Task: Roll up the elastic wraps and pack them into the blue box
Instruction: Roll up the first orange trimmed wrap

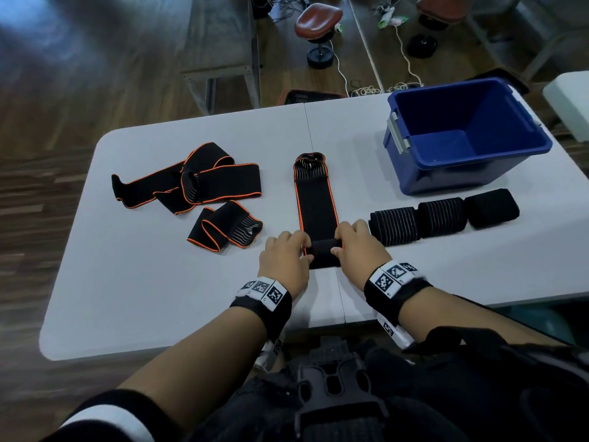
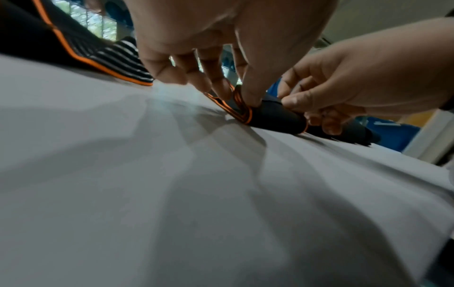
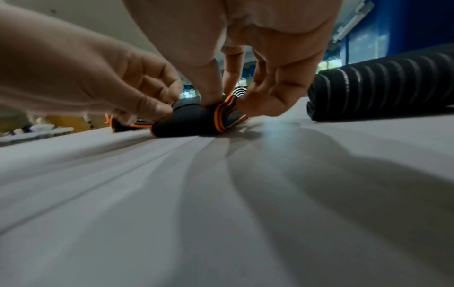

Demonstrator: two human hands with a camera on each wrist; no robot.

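A black elastic wrap point(image 1: 315, 205) with orange edging lies stretched away from me at the table's middle. Its near end is curled into a small roll point(image 1: 322, 252) point(image 2: 272, 118) point(image 3: 191, 122). My left hand point(image 1: 287, 256) point(image 2: 221, 58) pinches the roll's left end, thumb on top. My right hand point(image 1: 357, 247) point(image 3: 258, 68) pinches its right end. Three finished black rolls point(image 1: 443, 216) lie in a row at the right, the nearest roll point(image 3: 383, 87) beside my right hand. Behind them stands the blue box point(image 1: 465, 135), open with nothing in it.
Two loose orange-edged wraps lie at the left: a long tangled wrap point(image 1: 191, 180) and a shorter folded wrap point(image 1: 226, 229). The white table point(image 1: 143, 282) has a seam down its middle. On the floor beyond are a brown stool point(image 1: 318, 23) and cables.
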